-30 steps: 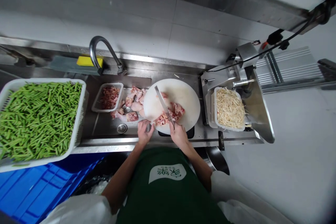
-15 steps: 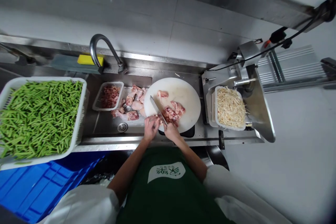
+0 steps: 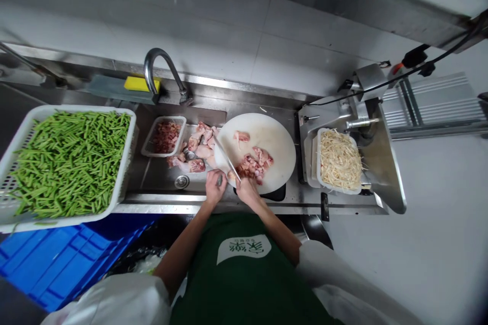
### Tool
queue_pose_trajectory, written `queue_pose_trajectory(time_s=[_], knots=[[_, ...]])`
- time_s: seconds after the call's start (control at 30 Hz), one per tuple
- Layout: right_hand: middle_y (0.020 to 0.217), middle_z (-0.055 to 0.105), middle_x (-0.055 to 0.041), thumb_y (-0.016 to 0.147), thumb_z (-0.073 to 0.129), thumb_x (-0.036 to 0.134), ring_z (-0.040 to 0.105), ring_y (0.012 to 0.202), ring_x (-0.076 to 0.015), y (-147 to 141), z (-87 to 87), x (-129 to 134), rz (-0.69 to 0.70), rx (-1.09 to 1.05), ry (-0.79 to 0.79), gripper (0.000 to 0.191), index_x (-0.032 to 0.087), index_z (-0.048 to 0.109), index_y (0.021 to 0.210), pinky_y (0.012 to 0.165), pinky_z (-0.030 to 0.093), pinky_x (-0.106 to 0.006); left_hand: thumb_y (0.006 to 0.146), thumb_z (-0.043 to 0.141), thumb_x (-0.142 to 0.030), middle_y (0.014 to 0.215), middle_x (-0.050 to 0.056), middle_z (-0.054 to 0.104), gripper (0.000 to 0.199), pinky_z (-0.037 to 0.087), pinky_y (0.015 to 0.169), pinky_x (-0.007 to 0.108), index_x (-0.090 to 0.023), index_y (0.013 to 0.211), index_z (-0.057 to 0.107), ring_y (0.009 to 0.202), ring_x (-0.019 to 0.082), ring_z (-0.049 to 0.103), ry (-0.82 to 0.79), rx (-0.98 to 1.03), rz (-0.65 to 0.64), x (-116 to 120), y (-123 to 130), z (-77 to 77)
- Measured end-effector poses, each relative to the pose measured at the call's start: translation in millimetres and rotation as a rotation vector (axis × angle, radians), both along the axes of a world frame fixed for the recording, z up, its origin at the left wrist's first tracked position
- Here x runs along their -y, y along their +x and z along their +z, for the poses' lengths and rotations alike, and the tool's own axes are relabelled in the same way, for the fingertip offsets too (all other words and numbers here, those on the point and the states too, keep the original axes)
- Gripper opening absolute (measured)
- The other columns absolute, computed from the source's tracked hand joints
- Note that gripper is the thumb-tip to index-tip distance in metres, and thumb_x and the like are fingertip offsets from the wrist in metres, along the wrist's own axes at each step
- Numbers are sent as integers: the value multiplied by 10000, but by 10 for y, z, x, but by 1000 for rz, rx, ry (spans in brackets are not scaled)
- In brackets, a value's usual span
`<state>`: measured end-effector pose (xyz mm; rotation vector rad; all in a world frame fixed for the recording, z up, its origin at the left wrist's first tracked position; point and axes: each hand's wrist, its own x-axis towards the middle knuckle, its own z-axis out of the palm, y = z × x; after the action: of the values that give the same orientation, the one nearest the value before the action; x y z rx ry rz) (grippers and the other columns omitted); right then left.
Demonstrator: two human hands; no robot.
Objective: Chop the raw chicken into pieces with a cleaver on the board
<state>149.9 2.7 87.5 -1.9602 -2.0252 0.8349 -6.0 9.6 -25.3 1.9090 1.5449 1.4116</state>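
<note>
My right hand (image 3: 248,192) is closed around the handle of a kitchen knife (image 3: 227,158), its blade slanting up and left over a round white cutting board (image 3: 282,147). Just left of the board's near edge, my left hand (image 3: 215,187) is curled closed. Something small and greyish shows at its fingers, too unclear to name. Close to the knife tip's side of the board lies a chunk of raw chicken (image 3: 241,136). Cut chicken pieces (image 3: 254,165) are heaped right of the blade. A small pale piece (image 3: 231,175) sits at the board's edge between my hands.
Larger chicken pieces (image 3: 197,165) lie in the sink (image 3: 152,180) beside a small basket of cut meat (image 3: 166,137). A faucet (image 3: 168,58) arches above. Far left stands a basket of green stalks (image 3: 72,162); right, a basket of pale shreds (image 3: 339,158). Blue crates (image 3: 49,264) are below.
My left hand has drawn slightly left, away from the board's edge and the knife. The blade has turned a little more upright, and the whole view has shifted slightly.
</note>
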Motion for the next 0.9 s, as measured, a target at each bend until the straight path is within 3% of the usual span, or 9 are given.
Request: queue_pose_trajectory(time_s=[0.13, 0.23, 0.33, 0.47, 0.57, 0.63, 0.77, 0.83, 0.9], knots=[[1052, 745, -189, 996, 456, 289, 678, 1055, -247, -82, -200, -110, -14, 71, -187, 351, 110, 724, 1134, 874, 466, -268, 976, 489, -248, 1029, 88, 682, 176, 491, 921, 412, -199, 1021, 651, 1000, 232, 611, -108, -65, -110, -19, 193, -106], [897, 758, -170, 992, 451, 371, 710, 899, -238, -11, -216, -233, -45, 20, -235, 400, 120, 759, 949, 753, 477, -259, 986, 473, -258, 1028, 88, 683, 187, 494, 938, 429, -199, 1024, 645, 1009, 233, 617, -127, -85, -165, 6, 204, -110], [795, 749, -98, 981, 446, 423, 699, 817, -205, 238, -149, -257, -143, -129, -172, 415, 157, 751, 891, 683, 472, -231, 968, 540, -309, 1174, 103, 640, 212, 493, 1007, 431, -210, 1139, 618, 1141, 236, 593, -143, -97, -276, 41, 210, -44], [602, 669, -59, 972, 402, 503, 657, 623, -179, 834, -100, -33, -379, -310, -94, 497, 136, 718, 862, 556, 448, -218, 912, 642, -363, 1352, 141, 526, 411, 448, 1100, 459, -203, 1279, 549, 1323, 265, 488, -113, -88, -297, -63, 441, 104], [420, 511, 5, 942, 406, 541, 539, 401, -156, 1301, -139, 265, -561, -330, -130, 503, 144, 677, 793, 440, 384, -227, 954, 558, -276, 1197, 108, 624, 190, 406, 1118, 484, -214, 1116, 636, 1278, 258, 505, -62, -100, -284, -347, 774, 259], [393, 460, 37, 926, 417, 528, 483, 347, -141, 1527, -180, 482, -661, -330, -137, 462, 158, 651, 778, 413, 358, -229, 953, 502, -194, 1190, 103, 644, 215, 383, 1116, 496, -217, 1096, 661, 1268, 264, 500, -89, -189, -354, -636, 1018, 374], [415, 456, 47, 934, 402, 501, 481, 372, -131, 1717, -196, 883, -781, -317, -175, 432, 166, 639, 795, 447, 375, -229, 790, 579, -69, 1298, 110, 629, 385, 399, 1067, 476, -205, 1133, 685, 1289, 311, 488, -358, -518, -682, -1274, 1373, 537], [439, 479, 35, 947, 387, 492, 509, 409, -143, 1731, -131, 1052, -790, -284, -191, 438, 166, 642, 805, 487, 395, -242, 714, 632, -76, 1201, 101, 681, 376, 443, 1005, 414, -198, 1061, 710, 1174, 297, 575, -527, -642, -835, -1494, 1412, 548], [507, 554, -4, 958, 383, 470, 572, 503, -166, 1736, -4, 1195, -751, -213, -195, 433, 168, 648, 797, 554, 417, -255, 690, 676, -142, 1010, 74, 727, 268, 493, 885, 348, -193, 948, 726, 951, 251, 652, -623, -588, -894, -1600, 1346, 518]])
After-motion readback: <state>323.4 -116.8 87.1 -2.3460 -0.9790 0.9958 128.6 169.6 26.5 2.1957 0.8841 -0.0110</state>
